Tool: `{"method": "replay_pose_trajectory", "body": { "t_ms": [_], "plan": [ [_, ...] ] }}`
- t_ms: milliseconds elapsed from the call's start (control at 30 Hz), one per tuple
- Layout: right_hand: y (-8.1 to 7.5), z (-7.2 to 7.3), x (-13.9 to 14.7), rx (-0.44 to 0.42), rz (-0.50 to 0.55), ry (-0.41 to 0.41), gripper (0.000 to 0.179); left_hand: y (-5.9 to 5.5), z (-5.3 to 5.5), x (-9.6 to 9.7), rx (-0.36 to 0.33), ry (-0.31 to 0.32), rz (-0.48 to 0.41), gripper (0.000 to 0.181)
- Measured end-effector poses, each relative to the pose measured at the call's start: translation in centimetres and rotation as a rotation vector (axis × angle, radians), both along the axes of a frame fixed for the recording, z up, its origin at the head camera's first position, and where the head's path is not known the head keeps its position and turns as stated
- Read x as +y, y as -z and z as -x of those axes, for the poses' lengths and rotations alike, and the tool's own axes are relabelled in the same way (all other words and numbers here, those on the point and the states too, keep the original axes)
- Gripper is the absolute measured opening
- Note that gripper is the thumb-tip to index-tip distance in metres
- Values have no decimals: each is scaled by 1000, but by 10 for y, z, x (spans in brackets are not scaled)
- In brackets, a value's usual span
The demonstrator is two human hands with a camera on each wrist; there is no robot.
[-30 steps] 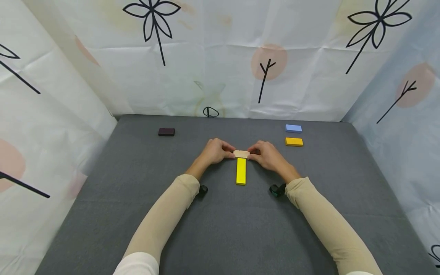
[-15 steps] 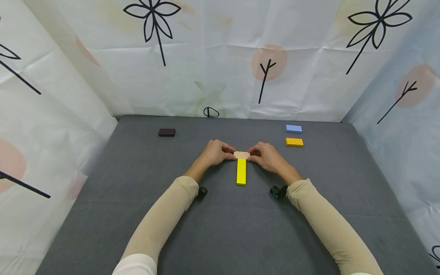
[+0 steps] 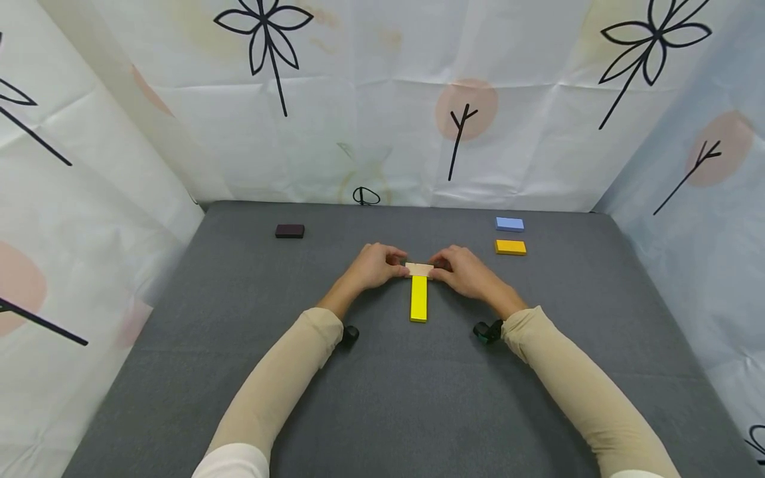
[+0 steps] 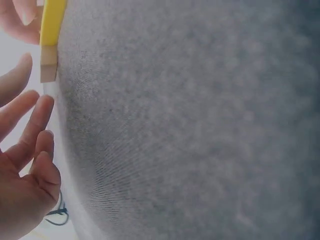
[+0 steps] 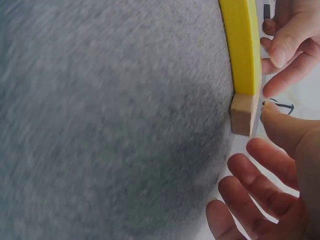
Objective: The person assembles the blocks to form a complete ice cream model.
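Note:
In the head view a long yellow block [image 3: 419, 300] lies lengthwise on the grey tabletop. A pale wooden block [image 3: 420, 269] lies crosswise at its far end, so they form a T. My left hand [image 3: 372, 267] is at the wooden block's left end, fingers slightly spread. My right hand [image 3: 463, 271] is at its right end. Both wrist views show the thumbs and fingers loosely extended close to the wooden block [image 4: 49, 64], not wrapped round it. Whether a thumb tip still touches it is hard to tell. The yellow block [image 5: 242, 47] meets the wood in the right wrist view.
A dark block [image 3: 289, 231] lies at the back left of the table. At the back right are a blue block [image 3: 510, 224] and an orange-yellow block [image 3: 510, 247]. A patterned white curtain [image 3: 382, 133] hangs behind the table and along both sides.
The fingers of both hands have loosened slightly from the wooden block's ends, and its corners show more. The wooden block sits a touch closer against the yellow one than a second ago.

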State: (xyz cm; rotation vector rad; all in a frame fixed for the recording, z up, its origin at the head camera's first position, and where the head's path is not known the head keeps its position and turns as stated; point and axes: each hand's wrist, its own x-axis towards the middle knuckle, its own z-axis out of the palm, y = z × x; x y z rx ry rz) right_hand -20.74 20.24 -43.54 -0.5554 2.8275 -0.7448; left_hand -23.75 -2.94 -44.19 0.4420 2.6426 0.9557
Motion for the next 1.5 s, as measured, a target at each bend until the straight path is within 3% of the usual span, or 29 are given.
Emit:
{"method": "replay_pose_trajectory", "body": {
  "t_ms": [367, 500, 633, 800, 967, 1133, 1500],
  "plan": [
    [-6, -1, 17, 90, -186, 101, 55, -16, -25, 8, 183, 127, 223, 59],
    [-6, 1, 28, 127, -255, 101, 63, -17, -34, 10, 264, 187, 282, 65],
    [-7, 3, 37, 107, -308, 113, 73, -15, -41, 12, 324, 258, 346, 74],
    [-9, 6, 47, 48, -365, 148, 82, -13, -45, 14, 301, 313, 394, 86],
    [-9, 10, 61, 13, -419, 175, 86, -7, -48, 16, 269, 324, 436, 93],
    [-8, 10, 75, 12, -409, 205, 89, -1, -49, 16, 272, 318, 439, 95],
    [-4, 15, 104, -28, -379, 259, 93, -7, -54, 21, 282, 324, 484, 93]
  ]
}}
